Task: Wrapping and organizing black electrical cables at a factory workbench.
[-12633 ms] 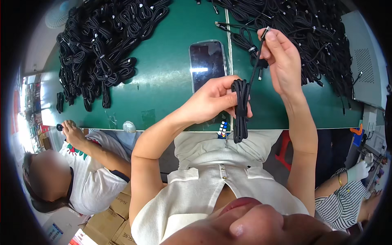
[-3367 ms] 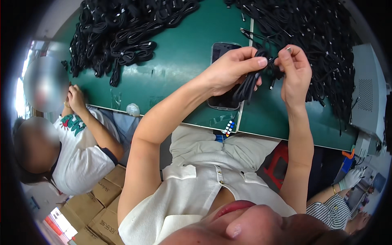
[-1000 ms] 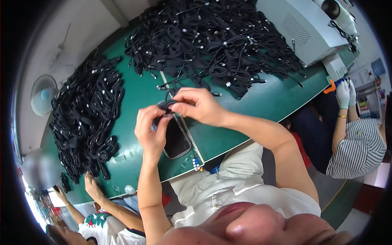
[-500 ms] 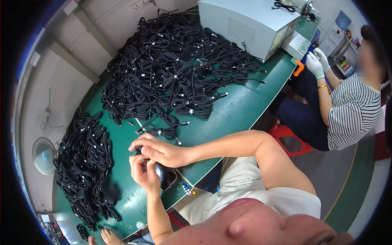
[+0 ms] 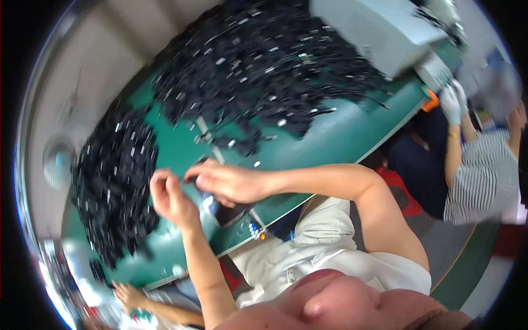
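Note:
Just above the green table, my left hand (image 5: pixel 175 202) has its fingers curled together, and blur hides whether anything is between them. Beside it, my right hand (image 5: pixel 234 182) is closed with thumb and fingers pinched; a small dark thing shows at its fingertips, too smeared to name. Beneath both hands lies a dark, shiny object (image 5: pixel 224 214) near the table edge. Beyond my hands a small bundle of black cables (image 5: pixel 242 140) lies in front of a large heap of black cables with silver connectors (image 5: pixel 258 71).
Another heap of black cables (image 5: pixel 113 187) covers the left side of the table (image 5: pixel 335 132). A grey metal-cased machine (image 5: pixel 374 33) stands at the far right. A gloved co-worker in stripes (image 5: pixel 481 176) sits at right; another person's hand (image 5: pixel 129 297) is at lower left. A fan (image 5: pixel 58 165) stands by the wall.
My hands, close together before, have come apart, the left one moving left and up. The whole view has shifted and blurred. At lower left, more of the other person's arm shows.

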Motion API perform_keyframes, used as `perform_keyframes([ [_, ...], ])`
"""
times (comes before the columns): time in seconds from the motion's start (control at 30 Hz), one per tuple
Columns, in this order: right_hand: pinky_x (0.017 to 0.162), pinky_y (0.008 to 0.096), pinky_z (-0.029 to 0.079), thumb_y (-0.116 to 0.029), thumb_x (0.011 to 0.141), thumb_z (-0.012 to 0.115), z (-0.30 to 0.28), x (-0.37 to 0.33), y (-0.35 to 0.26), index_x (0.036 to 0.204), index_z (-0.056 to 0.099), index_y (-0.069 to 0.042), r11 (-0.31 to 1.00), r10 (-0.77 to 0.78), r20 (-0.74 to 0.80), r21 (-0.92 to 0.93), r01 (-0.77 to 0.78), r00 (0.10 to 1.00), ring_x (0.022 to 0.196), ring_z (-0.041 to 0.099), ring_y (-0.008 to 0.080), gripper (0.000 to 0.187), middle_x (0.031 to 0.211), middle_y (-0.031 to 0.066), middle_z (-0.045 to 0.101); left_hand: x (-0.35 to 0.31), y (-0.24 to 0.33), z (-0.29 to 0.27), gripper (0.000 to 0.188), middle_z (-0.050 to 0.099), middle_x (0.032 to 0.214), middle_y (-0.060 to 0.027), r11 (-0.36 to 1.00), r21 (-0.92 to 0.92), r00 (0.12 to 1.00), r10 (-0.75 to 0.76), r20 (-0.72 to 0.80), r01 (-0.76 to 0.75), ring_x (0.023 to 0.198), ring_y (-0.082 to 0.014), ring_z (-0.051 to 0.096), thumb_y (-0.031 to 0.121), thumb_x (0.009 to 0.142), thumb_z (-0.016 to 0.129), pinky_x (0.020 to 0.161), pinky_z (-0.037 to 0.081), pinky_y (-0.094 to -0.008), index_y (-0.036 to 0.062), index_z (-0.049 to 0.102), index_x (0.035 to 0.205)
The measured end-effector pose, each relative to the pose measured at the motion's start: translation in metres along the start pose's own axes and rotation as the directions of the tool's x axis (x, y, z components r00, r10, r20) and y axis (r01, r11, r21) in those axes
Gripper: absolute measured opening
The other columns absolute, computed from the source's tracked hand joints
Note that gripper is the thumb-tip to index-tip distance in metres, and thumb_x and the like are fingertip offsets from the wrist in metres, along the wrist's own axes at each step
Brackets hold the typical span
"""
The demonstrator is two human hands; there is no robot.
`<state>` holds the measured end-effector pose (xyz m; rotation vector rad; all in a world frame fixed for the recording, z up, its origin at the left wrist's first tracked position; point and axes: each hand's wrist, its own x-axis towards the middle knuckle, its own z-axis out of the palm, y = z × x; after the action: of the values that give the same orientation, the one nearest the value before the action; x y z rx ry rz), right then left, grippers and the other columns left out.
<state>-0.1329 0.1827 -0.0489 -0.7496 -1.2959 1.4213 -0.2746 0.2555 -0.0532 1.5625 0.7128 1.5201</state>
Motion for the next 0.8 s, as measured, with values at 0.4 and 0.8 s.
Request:
perform_keyframes([
  [0.4,0.046,0.0218,0.042,-0.047,0.094,0.033,0.001,0.002,-0.003,0.126,0.039,-0.004,0.873,0.369,0.043,0.326,-0.362,0.929,0.048,0.045,0.0072,0.053,0.062,0.0017,0.047,-0.004,0.011,-0.002,0.019,0.056,0.092,-0.0037,0.957,-0.207,0.961,-0.152,0.231,0.202,0.09,-0.0132,0.052,0.017,0.087,0.058,0.078,0.041,-0.0242,0.0015,0.055,0.097],
  [0.8,0.069,0.0307,0.051,-0.066,0.086,0.02,-0.004,0.015,-0.002,0.14,0.02,-0.01,0.789,0.422,0.135,0.432,-0.437,0.896,0.083,0.057,0.0167,0.077,0.11,0.013,0.049,0.002,0.006,-0.008,0.018,0.065,0.08,-0.0047,0.754,0.387,0.845,0.432,0.315,-0.53,0.093,-0.0248,0.058,0.014,0.088,0.052,0.096,0.031,-0.0486,0.0045,0.059,0.075],
])
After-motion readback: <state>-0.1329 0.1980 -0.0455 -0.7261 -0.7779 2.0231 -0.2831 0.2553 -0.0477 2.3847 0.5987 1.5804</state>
